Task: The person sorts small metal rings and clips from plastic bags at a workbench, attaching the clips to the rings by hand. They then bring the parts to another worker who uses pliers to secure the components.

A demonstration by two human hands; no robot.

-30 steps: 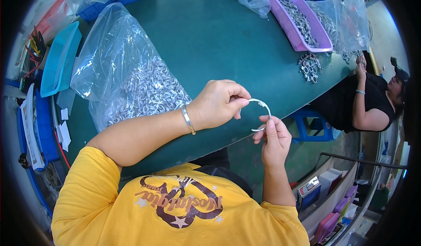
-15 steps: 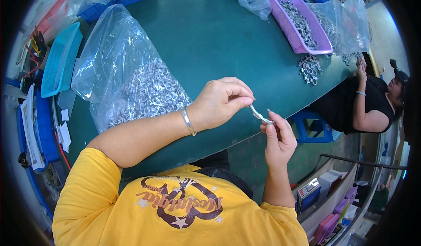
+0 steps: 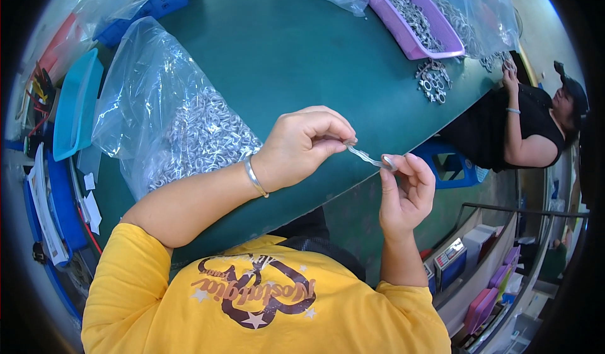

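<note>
Between my two hands is a thin, curved silvery metal piece (image 3: 367, 156), held in the air above the table's near edge. My left hand (image 3: 309, 141) pinches its left end between thumb and fingers. At its other end, thumb and fingertips of my right hand (image 3: 406, 187) close on a rounded, hook-like part. Left of my left hand, a clear plastic bag (image 3: 142, 76) lies on the green table (image 3: 277, 45). Many small silvery metal pieces (image 3: 201, 136) fill its lower part. My left forearm rests along the bag's near side.
A purple basket (image 3: 413, 48) of metal parts stands at the far right, with loose ring-shaped parts (image 3: 433, 83) beside it. A turquoise basket (image 3: 75, 111) is at the left edge. At the right, a person in black (image 3: 529, 124) sits by a blue stool (image 3: 450, 165).
Both hands still hold the metal piece, which now looks turned and more stretched out between them. The right hand's fingers have shifted on its end. The whole view has shifted slightly.
</note>
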